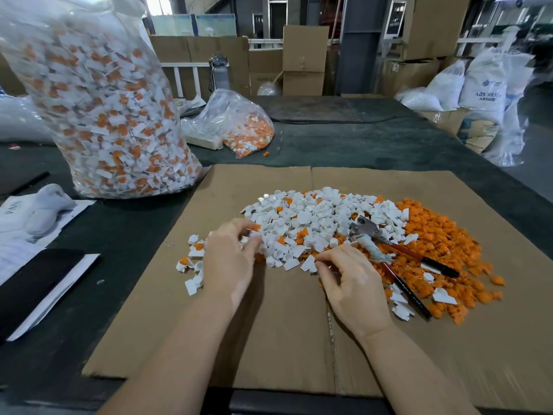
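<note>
- Left hand [230,260]: fingers curled, pinching a small part [255,229] at the near-left edge of the white pile [311,217].
- Right hand [351,284]: thumb and forefinger pinch a white piece [308,262] at the pile's near edge, close to the pliers [366,230].
- Step looks like sorting white from orange. The orange pile [443,241] sits to the right, touching the white one.
- To do it well: take one piece per pinch, lift it clear before moving sideways, and keep palms off the heap.
- Pliers lie on top of the heap, handles running to the near right. The right hand should route around them, or it likely scatters orange bits.
- Room: the bare cardboard [269,339] in front of both hands is the open work area.
- Edge risk: stray pieces lie by the left hand, near the cardboard's left edge, so sweep inward, not outward.
- Big bag [113,115] stands far left, well apart from both hands.
</note>
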`<state>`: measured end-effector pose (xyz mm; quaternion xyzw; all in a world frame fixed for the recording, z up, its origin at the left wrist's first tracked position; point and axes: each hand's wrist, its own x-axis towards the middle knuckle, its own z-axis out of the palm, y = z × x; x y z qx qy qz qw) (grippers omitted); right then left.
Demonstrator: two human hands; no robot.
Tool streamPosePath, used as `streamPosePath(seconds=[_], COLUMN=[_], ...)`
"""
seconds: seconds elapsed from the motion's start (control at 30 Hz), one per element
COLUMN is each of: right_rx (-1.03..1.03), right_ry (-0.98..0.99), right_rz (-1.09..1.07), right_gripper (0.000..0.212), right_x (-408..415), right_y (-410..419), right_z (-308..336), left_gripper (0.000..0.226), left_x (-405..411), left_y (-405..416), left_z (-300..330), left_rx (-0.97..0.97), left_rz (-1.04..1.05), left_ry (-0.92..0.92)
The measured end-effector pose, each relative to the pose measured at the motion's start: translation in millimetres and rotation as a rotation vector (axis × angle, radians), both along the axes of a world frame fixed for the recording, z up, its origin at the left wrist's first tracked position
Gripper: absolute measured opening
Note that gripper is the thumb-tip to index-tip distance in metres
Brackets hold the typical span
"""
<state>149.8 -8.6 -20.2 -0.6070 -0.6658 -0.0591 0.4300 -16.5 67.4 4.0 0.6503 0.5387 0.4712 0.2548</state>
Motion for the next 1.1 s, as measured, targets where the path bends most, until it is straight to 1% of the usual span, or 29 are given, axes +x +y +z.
streamPosePath(seconds=[0.1,0.13,0.17,0.23,0.33,0.4,0.47,0.57,0.7,0.8,0.83,0.9,0.97,1.03,1.1], right_rx=[0.001,0.001,0.000,0.004,0.016,0.031,0.045,0.058,0.036,0.021,0.024,0.036,0.035,0.032,0.026], right_ry=[-0.017,-0.022,-0.024,-0.028,-0.023,-0.008,0.021,0.037,0.002,-0.024,-0.028,-0.006,0.041,0.054,0.034], right_rz=[0.001,0.001,0.001,0.000,0.007,0.022,0.045,0.070,0.080,0.077,0.073,0.061,0.049,0.041,0.040], right_gripper=[0.008,0.008,0.008,0.008,0.007,0.006,0.008,0.010,0.007,0.009,0.008,0.004,0.004,0.002,0.002], right_x=[0,0,-1,-1,0,0,0,-1,-1,-1,-1,-1,-2,-1,-2], right_y=[0,0,1,1,0,-1,-3,-3,-3,-2,-2,-2,-2,-2,-1], right_z=[-1,-1,-1,0,0,1,1,2,3,3,3,2,2,1,0], left_gripper=[0.017,0.016,0.015,0.016,0.029,0.038,0.041,0.042,0.042,0.042,0.040,0.031,0.029,0.028,0.025], left_x=[-17,-20,-19,-12,6,17,25,31,33,32,31,26,13,-7,-26], left_y=[13,15,13,6,-11,-21,-28,-30,-30,-29,-29,-24,-12,4,16], left_z=[2,2,3,4,2,-1,-8,-16,-19,-21,-21,-18,-14,-10,-7], left_rx=[-0.015,-0.032,-0.060,-0.113,-0.117,-0.125,-0.141,-0.134,-0.138,-0.121,-0.123,-0.139,-0.114,-0.068,-0.065], left_rz=[0.128,0.134,0.105,-0.022,-0.213,-0.310,-0.368,-0.386,-0.415,-0.430,-0.421,-0.353,-0.189,-0.010,0.118], left_ry=[0.179,0.174,0.111,-0.040,-0.102,-0.109,-0.121,-0.101,-0.114,-0.033,-0.011,-0.033,-0.028,0.051,0.188])
